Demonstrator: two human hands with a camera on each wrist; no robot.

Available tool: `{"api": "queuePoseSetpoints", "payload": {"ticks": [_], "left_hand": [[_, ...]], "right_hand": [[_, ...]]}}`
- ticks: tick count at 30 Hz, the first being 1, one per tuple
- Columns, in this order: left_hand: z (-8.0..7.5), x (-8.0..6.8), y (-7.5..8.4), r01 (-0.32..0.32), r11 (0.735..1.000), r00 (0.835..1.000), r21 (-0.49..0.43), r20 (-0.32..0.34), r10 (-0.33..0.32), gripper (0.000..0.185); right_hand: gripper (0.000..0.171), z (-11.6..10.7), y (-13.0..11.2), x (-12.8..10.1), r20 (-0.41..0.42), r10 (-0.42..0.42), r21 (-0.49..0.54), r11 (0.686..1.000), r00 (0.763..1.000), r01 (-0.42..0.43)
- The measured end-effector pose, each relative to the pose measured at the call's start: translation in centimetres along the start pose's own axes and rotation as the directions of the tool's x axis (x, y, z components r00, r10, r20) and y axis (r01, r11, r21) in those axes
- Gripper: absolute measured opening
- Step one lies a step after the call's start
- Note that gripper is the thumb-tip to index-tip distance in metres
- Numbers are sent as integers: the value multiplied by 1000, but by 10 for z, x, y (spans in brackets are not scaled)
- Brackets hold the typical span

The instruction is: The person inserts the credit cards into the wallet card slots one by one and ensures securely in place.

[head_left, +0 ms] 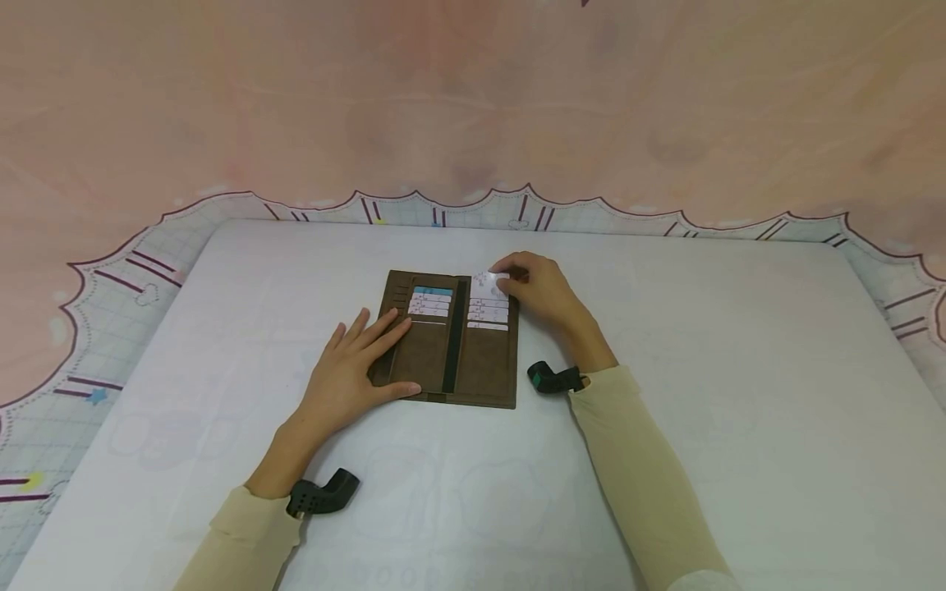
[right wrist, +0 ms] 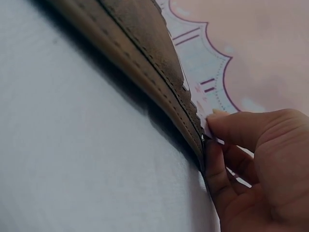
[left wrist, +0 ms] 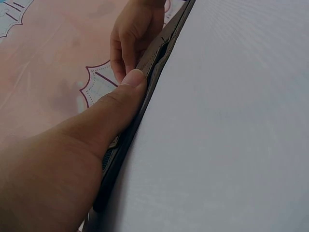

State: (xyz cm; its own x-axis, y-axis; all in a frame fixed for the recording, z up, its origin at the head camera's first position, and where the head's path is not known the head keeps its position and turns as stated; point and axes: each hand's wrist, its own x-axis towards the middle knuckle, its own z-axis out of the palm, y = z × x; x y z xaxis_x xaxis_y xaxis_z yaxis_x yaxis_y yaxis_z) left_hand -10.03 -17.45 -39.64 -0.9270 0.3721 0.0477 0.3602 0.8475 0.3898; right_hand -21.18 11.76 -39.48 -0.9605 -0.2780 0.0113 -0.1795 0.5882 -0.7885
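A: Brown suede-like leather, opened flat: what is it, and where does it lie?

B: A long wallet (head_left: 447, 341), spread open near the middle of the white table (head_left: 739, 394), slightly toward the far side. Its two inner panels face up, divided by a dark central spine.

A: Starting at the left, what does the left hand do?

B: The left hand (head_left: 353, 373) lies flat on the wallet's left panel, fingers straight and pressing the leather down, thumb along the near edge. The left wrist view shows the thumb (left wrist: 123, 96) laid against the wallet's rim. Just beyond the fingertips sit the left card slots, holding a teal-banded card (head_left: 433, 291) above white ones.

A: And at the right?

B: The right hand (head_left: 538, 287) rests at the wallet's far right corner, its fingers curled and pinching a white patterned card (head_left: 488, 286) at the top of the right-hand slots. The right wrist view shows thumb and forefinger closed on that card's edge beside the stitched rim. More white cards fill the slots just nearer.

A: Anything around the table?

B: A pink cloth with a scalloped, grid-printed border (head_left: 126, 287) lies beyond the table.
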Motion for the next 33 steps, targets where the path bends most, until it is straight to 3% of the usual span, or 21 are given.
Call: {"api": "queuePoseSetpoints", "payload": {"ticks": [16, 33], "left_hand": [[0, 0, 0, 0, 1000, 1000, -1, -5, 0, 91], [-1, 0, 1, 3, 1000, 1000, 1, -5, -3, 91]], "right_hand": [[17, -4, 4, -1, 60, -13, 26, 1000, 998, 12], [19, -5, 8, -2, 52, -33, 21, 999, 998, 32]]}}
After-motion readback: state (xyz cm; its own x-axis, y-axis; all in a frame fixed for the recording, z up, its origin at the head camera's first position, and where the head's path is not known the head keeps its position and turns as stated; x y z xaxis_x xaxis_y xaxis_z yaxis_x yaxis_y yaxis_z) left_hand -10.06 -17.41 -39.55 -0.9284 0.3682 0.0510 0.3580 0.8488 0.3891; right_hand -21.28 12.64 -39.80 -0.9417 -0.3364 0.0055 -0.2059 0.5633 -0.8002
